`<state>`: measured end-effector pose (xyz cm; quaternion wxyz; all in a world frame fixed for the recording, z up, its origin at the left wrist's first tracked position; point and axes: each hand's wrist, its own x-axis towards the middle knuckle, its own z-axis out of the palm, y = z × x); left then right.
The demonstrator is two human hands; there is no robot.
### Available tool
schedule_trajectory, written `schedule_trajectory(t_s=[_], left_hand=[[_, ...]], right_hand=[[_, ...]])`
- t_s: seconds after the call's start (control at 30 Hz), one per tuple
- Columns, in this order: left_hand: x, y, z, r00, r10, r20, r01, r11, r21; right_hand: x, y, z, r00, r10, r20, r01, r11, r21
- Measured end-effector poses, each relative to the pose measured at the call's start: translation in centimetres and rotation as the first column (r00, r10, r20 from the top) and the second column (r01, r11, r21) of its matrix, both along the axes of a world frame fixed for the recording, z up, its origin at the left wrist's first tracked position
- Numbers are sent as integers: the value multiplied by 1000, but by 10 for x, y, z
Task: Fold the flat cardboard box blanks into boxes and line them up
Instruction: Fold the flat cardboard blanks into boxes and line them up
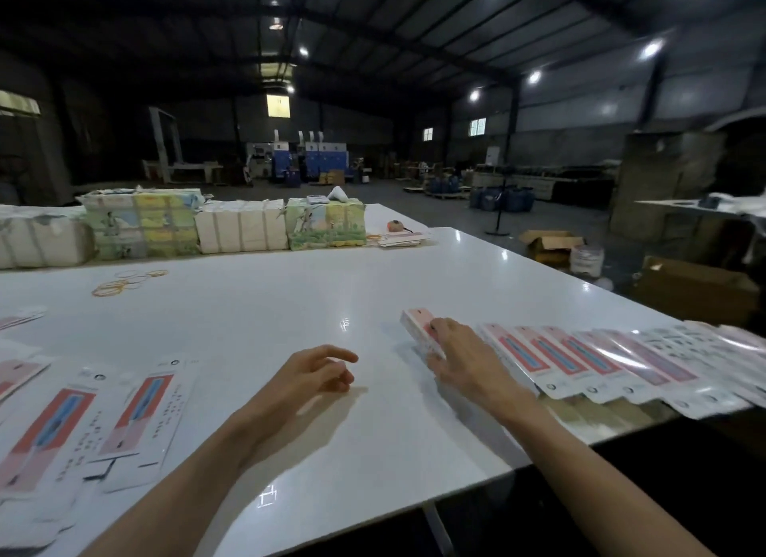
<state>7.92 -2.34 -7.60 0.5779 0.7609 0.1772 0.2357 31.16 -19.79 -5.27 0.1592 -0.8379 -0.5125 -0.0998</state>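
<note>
Flat box blanks, white with a red and blue stripe, lie spread at the left on the white table. A row of folded boxes runs along the table's right edge, overlapping one another. My right hand rests palm down on the leftmost folded box of that row, fingers spread over it. My left hand hovers just above the table's middle with loosely curled fingers and holds nothing.
Wrapped bundles of printed stock line the far edge of the table. Yellow rubber bands lie at the back left. A small stack of blanks sits at the far right. Cardboard cartons stand on the floor beyond.
</note>
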Motion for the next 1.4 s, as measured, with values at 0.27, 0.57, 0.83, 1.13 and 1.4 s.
schedule_trajectory(t_s=[0.27,0.57,0.83,1.13,1.4], left_hand=[[6,10,-10,1000,-22,-19,24,993,118],[8,11,-10,1000,-12,-28,16,985,171],[-2,-4,7,995,76,66,-77,997,26],[-7,-4,7,977,202,72,-194,975,-108],[-58,42,62,775,544,-321,-383,809,445]], right_hand=[[32,-58,-15,947,-265,180,274,961,-28],[30,-64,1,924,-282,257,290,957,6],[-40,59,32,963,107,247,-144,980,139],[-66,122,-18,978,207,1,-204,962,179],[-53,127,-24,931,297,-213,-233,931,280]])
